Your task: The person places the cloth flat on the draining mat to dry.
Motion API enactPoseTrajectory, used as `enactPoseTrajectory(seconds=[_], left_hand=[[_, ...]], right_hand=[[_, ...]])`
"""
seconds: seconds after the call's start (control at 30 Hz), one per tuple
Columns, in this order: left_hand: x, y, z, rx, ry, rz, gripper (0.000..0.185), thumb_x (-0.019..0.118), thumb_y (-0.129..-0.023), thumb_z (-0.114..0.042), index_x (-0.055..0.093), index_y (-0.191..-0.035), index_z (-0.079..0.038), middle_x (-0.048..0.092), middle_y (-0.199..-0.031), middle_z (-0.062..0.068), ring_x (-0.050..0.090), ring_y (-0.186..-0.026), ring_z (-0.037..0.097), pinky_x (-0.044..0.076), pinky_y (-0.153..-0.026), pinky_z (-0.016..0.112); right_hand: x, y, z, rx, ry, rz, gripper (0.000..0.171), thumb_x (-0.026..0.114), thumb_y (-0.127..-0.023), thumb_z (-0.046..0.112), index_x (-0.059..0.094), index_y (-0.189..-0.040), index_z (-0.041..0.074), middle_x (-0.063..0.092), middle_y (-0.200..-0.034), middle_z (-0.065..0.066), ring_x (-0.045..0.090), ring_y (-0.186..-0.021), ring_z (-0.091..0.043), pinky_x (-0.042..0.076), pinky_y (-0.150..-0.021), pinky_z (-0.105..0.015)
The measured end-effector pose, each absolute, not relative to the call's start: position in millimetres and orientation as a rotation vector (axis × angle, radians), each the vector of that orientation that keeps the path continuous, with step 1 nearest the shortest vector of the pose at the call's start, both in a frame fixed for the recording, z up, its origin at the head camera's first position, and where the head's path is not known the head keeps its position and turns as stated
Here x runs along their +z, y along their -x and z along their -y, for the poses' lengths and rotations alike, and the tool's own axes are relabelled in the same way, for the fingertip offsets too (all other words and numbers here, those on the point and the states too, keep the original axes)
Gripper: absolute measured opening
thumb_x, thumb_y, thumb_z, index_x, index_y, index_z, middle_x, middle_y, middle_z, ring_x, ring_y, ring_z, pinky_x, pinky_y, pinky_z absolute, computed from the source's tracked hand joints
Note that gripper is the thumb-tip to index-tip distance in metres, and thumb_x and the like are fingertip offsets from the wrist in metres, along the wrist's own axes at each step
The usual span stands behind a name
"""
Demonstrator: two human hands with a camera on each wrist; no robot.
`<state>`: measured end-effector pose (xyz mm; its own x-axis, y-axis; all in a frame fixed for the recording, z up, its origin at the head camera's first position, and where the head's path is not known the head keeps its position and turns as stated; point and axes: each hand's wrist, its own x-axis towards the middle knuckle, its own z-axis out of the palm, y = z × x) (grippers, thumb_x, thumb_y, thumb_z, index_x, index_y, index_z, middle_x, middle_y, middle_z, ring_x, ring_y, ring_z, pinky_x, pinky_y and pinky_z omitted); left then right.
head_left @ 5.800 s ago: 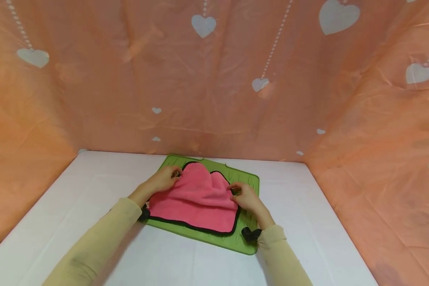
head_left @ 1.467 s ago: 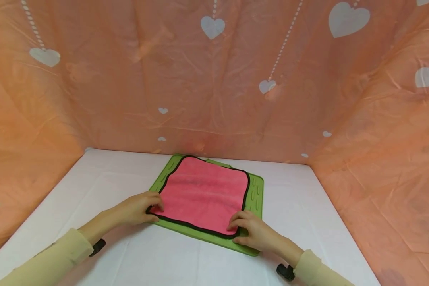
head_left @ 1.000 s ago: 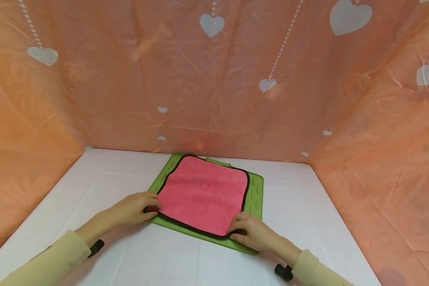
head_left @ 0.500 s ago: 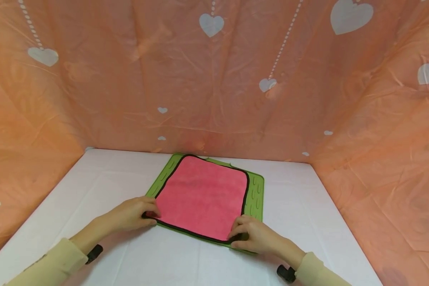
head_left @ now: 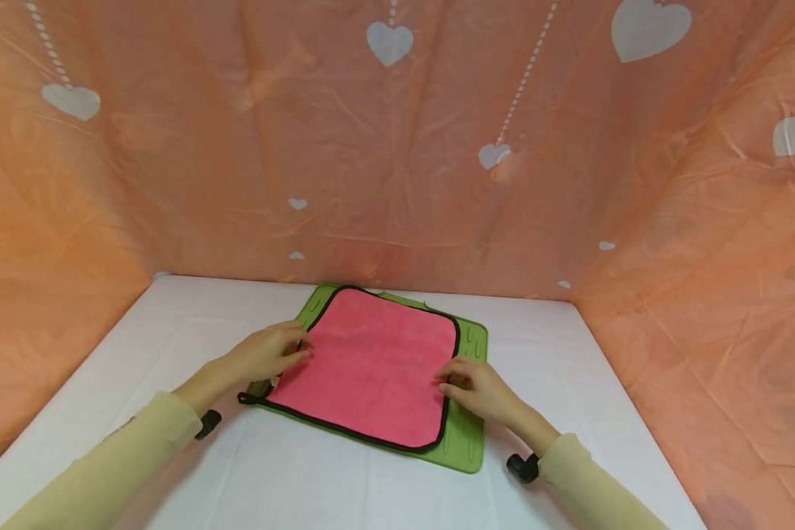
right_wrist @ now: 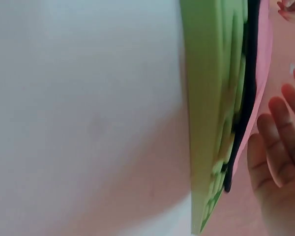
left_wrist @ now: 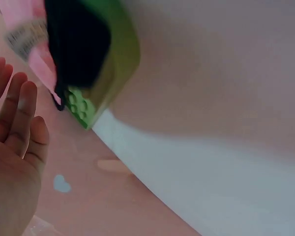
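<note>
The pink cloth (head_left: pixel 369 368) with black trim lies spread flat on the green mat (head_left: pixel 467 442) on the white worktop (head_left: pixel 172 331); spreading looks done, only smoothing seems left. The left hand (head_left: pixel 271 353) has a released grip, fingers straight on the cloth's nearest edge. The right hand (head_left: pixel 480 386), also released, rests its fingertips on the opposite edge.

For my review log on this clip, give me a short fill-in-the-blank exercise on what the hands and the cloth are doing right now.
1. The pink cloth has a trim coloured ____.
2. The cloth lies spread on a mat coloured ____.
3. The left hand rests on the cloth's left edge, and the right hand on its ____ edge.
4. The backdrop is printed with white ____.

Missing words: black; green; right; hearts
</note>
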<state>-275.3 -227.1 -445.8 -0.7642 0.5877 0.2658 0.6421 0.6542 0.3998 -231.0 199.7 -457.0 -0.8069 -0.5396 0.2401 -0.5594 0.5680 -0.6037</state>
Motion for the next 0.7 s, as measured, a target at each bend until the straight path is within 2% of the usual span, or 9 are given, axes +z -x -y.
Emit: enactPoseTrajectory(seconds=[0.13, 0.27, 0.4, 0.47, 0.63, 0.7], left_hand=[[-444.0, 299.2, 223.7, -0.663, 0.996, 2.756, 0.016, 0.075, -0.094, -0.01, 0.075, -0.11, -0.007, 0.067, -0.104, 0.002, 0.063, -0.085, 0.013, 0.055, -0.075, 0.036], [-442.7, 320.2, 219.2, -0.625, 0.943, 2.819, 0.023, 0.072, -0.097, -0.014, 0.073, -0.117, -0.003, 0.065, -0.111, 0.01, 0.065, -0.092, 0.021, 0.055, -0.081, 0.044], [-442.3, 333.8, 214.5, -0.627, 0.91, 2.878, 0.03, 0.07, -0.099, -0.02, 0.07, -0.122, -0.001, 0.062, -0.117, 0.017, 0.064, -0.096, 0.028, 0.054, -0.087, 0.051], [-443.1, 338.1, 212.9, -0.649, 0.912, 2.887, 0.033, 0.071, -0.099, -0.021, 0.068, -0.124, 0.0, 0.062, -0.118, 0.02, 0.063, -0.097, 0.031, 0.053, -0.089, 0.053], [-450.1, 345.2, 209.9, -0.684, 0.932, 2.891, 0.038, 0.075, -0.096, -0.023, 0.069, -0.124, 0.001, 0.06, -0.121, 0.022, 0.062, -0.101, 0.033, 0.05, -0.095, 0.053], [-453.2, 346.5, 209.1, -0.679, 0.945, 2.89, 0.038, 0.076, -0.095, -0.023, 0.071, -0.124, 0.001, 0.059, -0.123, 0.022, 0.061, -0.102, 0.033, 0.05, -0.096, 0.053]], right_hand=[[-457.2, 251.0, -205.5, 1.03, -0.801, 2.775, 0.018, 0.076, -0.095, 0.011, 0.076, -0.112, 0.007, 0.069, -0.107, -0.005, 0.064, -0.093, -0.021, 0.054, -0.078, -0.033], [-458.4, 269.3, -212.0, 0.972, -0.672, 2.806, 0.027, 0.076, -0.093, 0.011, 0.073, -0.118, 0.001, 0.065, -0.113, -0.015, 0.066, -0.099, -0.03, 0.055, -0.086, -0.045], [-459.3, 284.0, -216.1, 0.926, -0.559, 2.871, 0.037, 0.076, -0.093, 0.015, 0.069, -0.126, -0.002, 0.063, -0.115, -0.019, 0.062, -0.101, -0.031, 0.052, -0.091, -0.051], [-459.2, 289.6, -216.8, 0.919, -0.512, 2.896, 0.04, 0.076, -0.093, 0.017, 0.068, -0.128, -0.002, 0.063, -0.111, -0.018, 0.059, -0.097, -0.029, 0.051, -0.09, -0.051], [-459.4, 301.1, -216.0, 0.981, -0.457, 2.934, 0.041, 0.076, -0.094, 0.02, 0.068, -0.129, 0.001, 0.059, -0.084, -0.009, 0.054, -0.076, -0.021, 0.047, -0.076, -0.041], [-460.3, 304.5, -215.6, 1.02, -0.436, 2.934, 0.039, 0.075, -0.094, 0.021, 0.069, -0.129, 0.003, 0.06, -0.084, -0.008, 0.054, -0.075, -0.02, 0.046, -0.076, -0.038]])
